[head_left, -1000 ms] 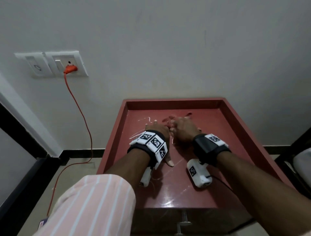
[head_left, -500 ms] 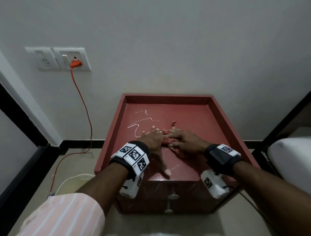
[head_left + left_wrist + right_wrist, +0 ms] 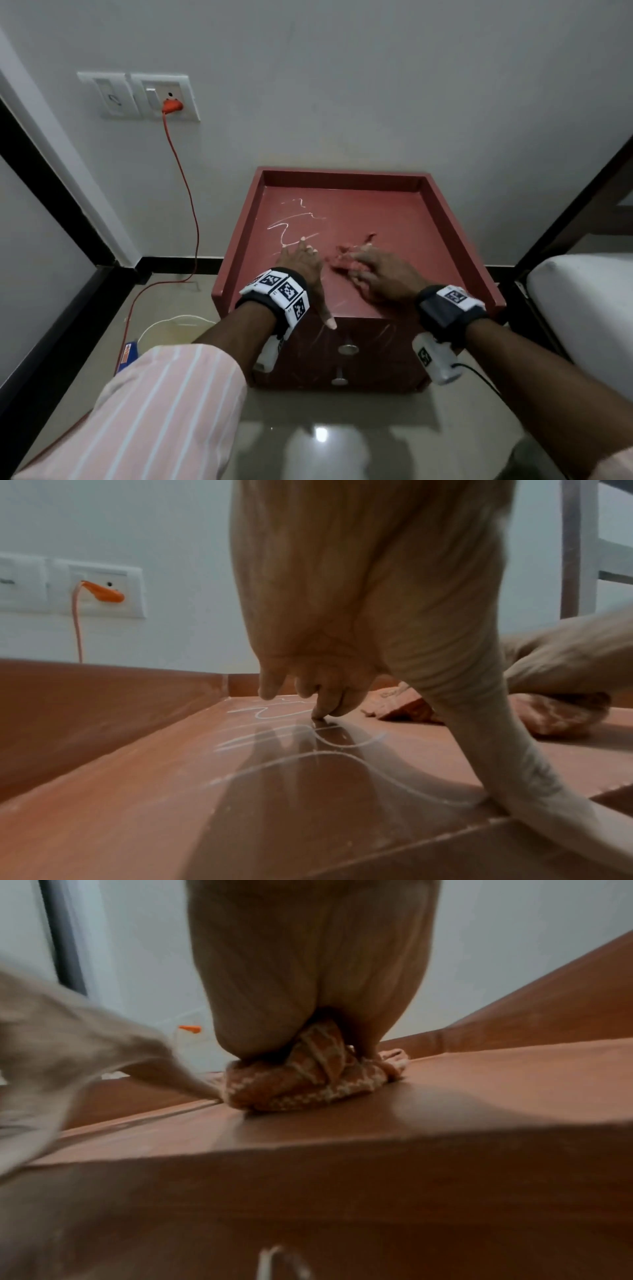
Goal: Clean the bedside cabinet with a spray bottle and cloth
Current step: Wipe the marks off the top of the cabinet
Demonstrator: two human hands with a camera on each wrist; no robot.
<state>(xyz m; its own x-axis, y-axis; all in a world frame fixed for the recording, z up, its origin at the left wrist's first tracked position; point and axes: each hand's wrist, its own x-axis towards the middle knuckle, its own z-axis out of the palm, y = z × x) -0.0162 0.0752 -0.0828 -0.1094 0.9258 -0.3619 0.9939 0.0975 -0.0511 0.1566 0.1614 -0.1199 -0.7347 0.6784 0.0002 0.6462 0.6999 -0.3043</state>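
The red bedside cabinet [image 3: 342,174] has a raised rim on three sides, and white scribble marks [image 3: 291,226] cross the left part of its top. My left hand [image 3: 301,260] rests on the top beside the marks, fingers spread, fingertips [image 3: 322,712] touching the surface, thumb at the front edge. My right hand [image 3: 383,274] presses down on a bunched red-orange cloth [image 3: 346,251] in the middle of the top. In the right wrist view the cloth [image 3: 301,1085] is gathered up into the palm. No spray bottle is in view.
Two drawer knobs [image 3: 347,349] stick out of the cabinet front. An orange plug [image 3: 171,104] sits in the wall socket, its cable [image 3: 191,212] running down to the floor at the left. A white cable [image 3: 171,322] lies there too. A mattress [image 3: 582,301] stands close on the right.
Both hands have slid from the middle of the top toward its front edge. The left hand has moved left, apart from the right hand and cloth. My head has pulled back.
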